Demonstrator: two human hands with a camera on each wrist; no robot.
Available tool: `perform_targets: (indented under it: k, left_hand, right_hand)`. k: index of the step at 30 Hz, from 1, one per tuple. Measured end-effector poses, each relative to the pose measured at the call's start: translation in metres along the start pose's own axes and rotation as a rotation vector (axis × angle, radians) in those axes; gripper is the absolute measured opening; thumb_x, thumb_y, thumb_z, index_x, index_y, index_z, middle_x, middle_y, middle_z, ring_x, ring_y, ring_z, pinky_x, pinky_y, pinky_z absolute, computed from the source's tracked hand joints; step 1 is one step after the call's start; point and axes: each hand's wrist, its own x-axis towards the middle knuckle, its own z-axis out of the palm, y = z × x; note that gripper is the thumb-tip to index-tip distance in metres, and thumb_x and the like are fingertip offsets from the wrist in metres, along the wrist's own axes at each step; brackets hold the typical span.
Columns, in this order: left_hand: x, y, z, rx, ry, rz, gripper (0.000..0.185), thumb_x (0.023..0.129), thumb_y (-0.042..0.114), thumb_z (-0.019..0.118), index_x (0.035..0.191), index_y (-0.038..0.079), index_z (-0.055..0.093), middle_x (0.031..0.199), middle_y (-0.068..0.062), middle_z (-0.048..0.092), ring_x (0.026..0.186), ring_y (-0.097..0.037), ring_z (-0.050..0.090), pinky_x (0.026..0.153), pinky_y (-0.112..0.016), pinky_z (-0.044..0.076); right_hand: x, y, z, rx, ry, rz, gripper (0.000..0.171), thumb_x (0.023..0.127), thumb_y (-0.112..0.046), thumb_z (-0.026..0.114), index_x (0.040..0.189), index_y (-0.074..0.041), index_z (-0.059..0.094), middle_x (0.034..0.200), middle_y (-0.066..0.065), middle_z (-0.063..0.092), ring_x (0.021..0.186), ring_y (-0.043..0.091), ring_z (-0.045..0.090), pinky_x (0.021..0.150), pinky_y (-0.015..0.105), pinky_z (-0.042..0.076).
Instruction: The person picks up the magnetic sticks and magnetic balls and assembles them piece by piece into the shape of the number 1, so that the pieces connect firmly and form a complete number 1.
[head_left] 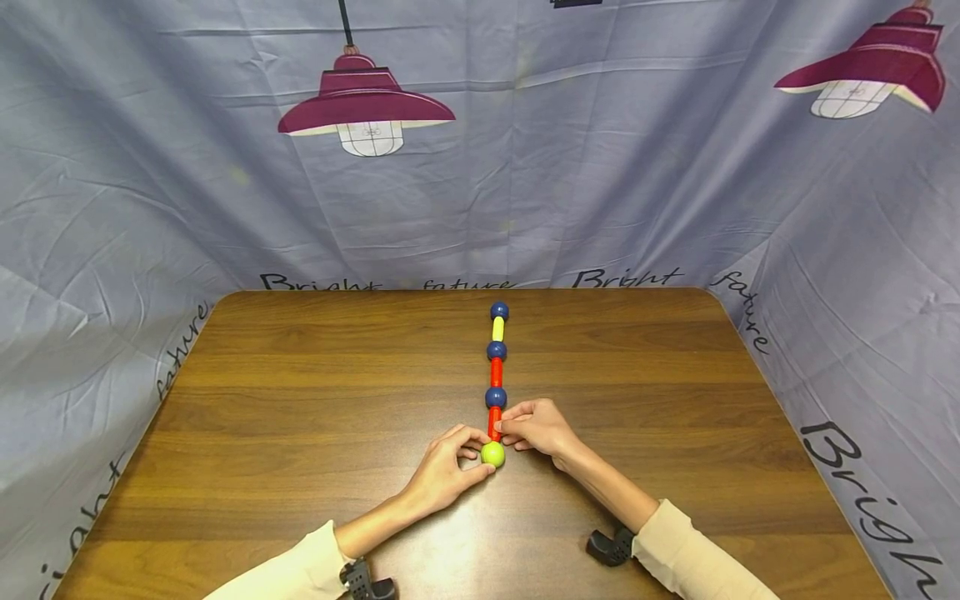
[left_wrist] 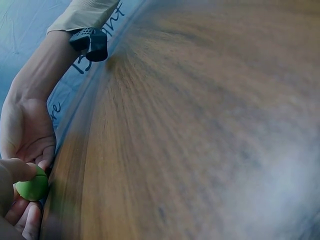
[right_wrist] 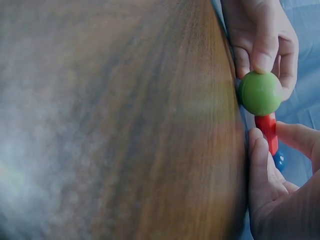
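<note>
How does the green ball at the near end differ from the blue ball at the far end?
The green ball is lime coloured and pinched by the left hand; the far blue ball is dark blue and untouched. The green ball joins a red rod, the far blue ball a yellow rod. Both are round end pieces of one chain.

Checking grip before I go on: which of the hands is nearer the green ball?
Left. The left hand pinches the green ball at the chain's near end. The right hand grips the red rod just beyond it.
</note>
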Motion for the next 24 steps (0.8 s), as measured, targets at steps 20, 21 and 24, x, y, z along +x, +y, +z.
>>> perform_targets:
  k: [20, 21, 24]
  left_hand:
    - [-0.002, 0.002, -0.002, 0.009, 0.011, -0.011, 0.030, 0.075, -0.003, 0.072, 0.101, -0.005, 0.058, 0.097, -0.015, 0.058, 0.089, -0.032, 0.059, 0.080, -0.037, 0.051]
    - [-0.003, 0.002, -0.002, 0.008, 0.009, -0.016, 0.030, 0.075, -0.002, 0.072, 0.101, -0.005, 0.058, 0.097, -0.015, 0.058, 0.090, -0.031, 0.059, 0.081, -0.038, 0.051]
    - [-0.003, 0.000, -0.003, 0.008, 0.006, -0.021, 0.030, 0.075, -0.002, 0.072, 0.102, -0.006, 0.058, 0.098, -0.015, 0.058, 0.090, -0.030, 0.058, 0.081, -0.038, 0.050]
  right_hand:
    - [-0.020, -0.027, 0.007, -0.036, -0.015, -0.017, 0.019, 0.080, -0.003, 0.066, 0.093, 0.010, 0.061, 0.079, 0.015, 0.068, 0.070, 0.026, 0.065, 0.060, 0.032, 0.055]
    - [-0.017, -0.024, 0.006, -0.031, -0.016, -0.005, 0.019, 0.080, -0.003, 0.067, 0.093, 0.009, 0.062, 0.079, 0.014, 0.068, 0.070, 0.026, 0.065, 0.061, 0.032, 0.055]
    - [-0.005, -0.012, 0.006, -0.018, -0.019, 0.000, 0.021, 0.079, -0.006, 0.070, 0.094, 0.007, 0.063, 0.080, 0.013, 0.068, 0.069, 0.023, 0.066, 0.058, 0.030, 0.055]
